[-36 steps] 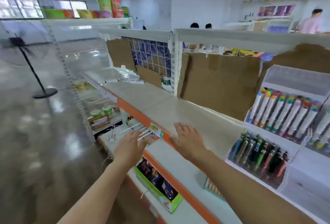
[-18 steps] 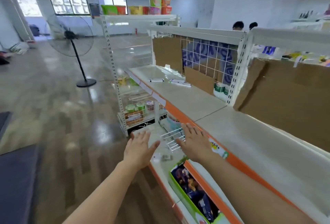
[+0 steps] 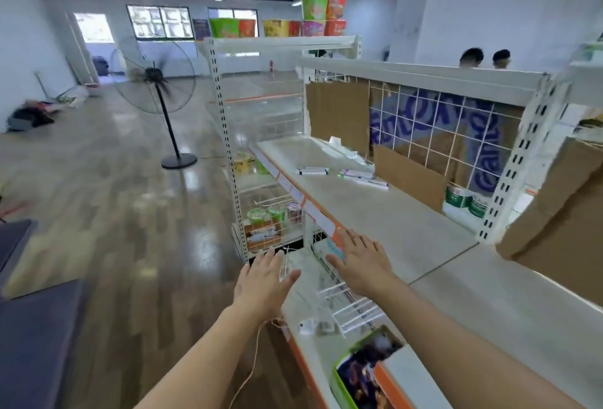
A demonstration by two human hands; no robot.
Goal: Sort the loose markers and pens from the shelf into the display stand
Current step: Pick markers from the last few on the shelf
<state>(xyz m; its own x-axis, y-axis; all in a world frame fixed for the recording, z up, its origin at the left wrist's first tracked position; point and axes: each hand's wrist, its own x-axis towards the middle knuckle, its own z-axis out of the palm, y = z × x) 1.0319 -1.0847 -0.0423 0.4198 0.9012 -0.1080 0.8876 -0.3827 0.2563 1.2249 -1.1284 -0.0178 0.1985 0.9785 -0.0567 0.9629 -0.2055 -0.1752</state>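
Note:
Several loose markers (image 3: 363, 177) and a dark-capped pen (image 3: 312, 171) lie on the white shelf (image 3: 385, 213) at its far end, near a cardboard panel. My left hand (image 3: 265, 281) and my right hand (image 3: 362, 262) stretch forward with fingers spread and hold nothing. The right hand hovers at the shelf's orange front edge, well short of the markers. The left hand floats beside the shelf, over the lower tier. The display stand is out of view.
A white wire rack (image 3: 346, 304) and a green box of packets (image 3: 362, 372) sit on the lower tier. A standing fan (image 3: 156, 95) stands on the glossy floor at left. Cardboard panels (image 3: 554, 219) line the shelf's back. Two people stand behind the shelving.
The view has swung left along the shelf; the display stand has left the frame and the loose markers have come into view. Both hands stay open and have moved forward.

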